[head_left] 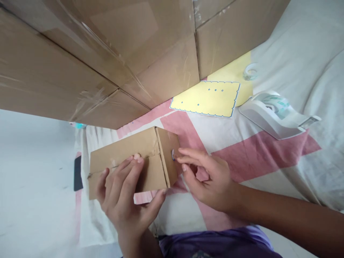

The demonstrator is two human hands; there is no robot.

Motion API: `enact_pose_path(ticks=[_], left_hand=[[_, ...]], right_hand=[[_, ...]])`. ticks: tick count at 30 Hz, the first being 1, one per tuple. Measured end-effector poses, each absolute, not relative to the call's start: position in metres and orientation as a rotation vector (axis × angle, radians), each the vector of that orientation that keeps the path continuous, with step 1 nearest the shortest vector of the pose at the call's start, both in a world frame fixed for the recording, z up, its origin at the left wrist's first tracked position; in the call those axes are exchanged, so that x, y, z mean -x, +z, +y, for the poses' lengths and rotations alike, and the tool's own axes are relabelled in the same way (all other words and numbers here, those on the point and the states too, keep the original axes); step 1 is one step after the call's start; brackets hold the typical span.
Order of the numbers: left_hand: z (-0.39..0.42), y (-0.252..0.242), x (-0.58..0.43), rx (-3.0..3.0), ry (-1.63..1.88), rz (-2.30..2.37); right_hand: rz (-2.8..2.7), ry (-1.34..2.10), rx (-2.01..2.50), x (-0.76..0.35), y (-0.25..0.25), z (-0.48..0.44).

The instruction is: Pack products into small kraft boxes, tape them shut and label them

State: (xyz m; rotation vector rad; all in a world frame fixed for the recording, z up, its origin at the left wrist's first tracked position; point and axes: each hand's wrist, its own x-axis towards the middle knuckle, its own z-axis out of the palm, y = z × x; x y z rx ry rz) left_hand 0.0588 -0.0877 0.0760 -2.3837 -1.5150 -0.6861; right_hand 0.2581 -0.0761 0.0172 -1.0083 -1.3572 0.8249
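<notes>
A small brown cardboard box (126, 147) lies on the cloth in front of me, a taped seam along its upper face. My left hand (126, 193) grips it, fingers over that face and thumb at the near right corner. On the box's right end is a small white and blue sticker (173, 154). My right hand (206, 175) touches this sticker with its fingertips; its fingers are stretched out, the thumb a little apart beneath them. Part of a pink and white striped surface (145, 197) shows below the box, between my left thumb and fingers.
Large taped cartons (161, 46) stand along the far side. Near them lies a yellow card (208, 98) with a blue scalloped border. A white tape dispenser (276, 113) and a loose tape roll (250, 71) are at the right. A dark flat object (77, 173) lies left.
</notes>
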Motion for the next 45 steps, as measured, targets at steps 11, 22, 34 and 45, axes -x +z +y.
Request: enact_pose_path(ticks=[11,22,34,45], left_hand=[[-0.087,0.078,-0.061,2.384,-0.674,-1.512],[-0.085,0.076,-0.060,2.381,-0.699,-1.481],[-0.082,0.070,-0.055,2.325,-0.773,-1.412],[-0.080,0.062,-0.050,2.289,-0.827,-1.375]], right_hand=[[-1.374,0.759,0.971,-0.262,0.013,-0.070],[-1.325,0.877,0.982,-0.260,0.016,-0.075],[-1.356,0.810,0.911,-0.262,0.017,-0.073],[-1.444,0.809,0.931,-0.261,0.015,-0.072]])
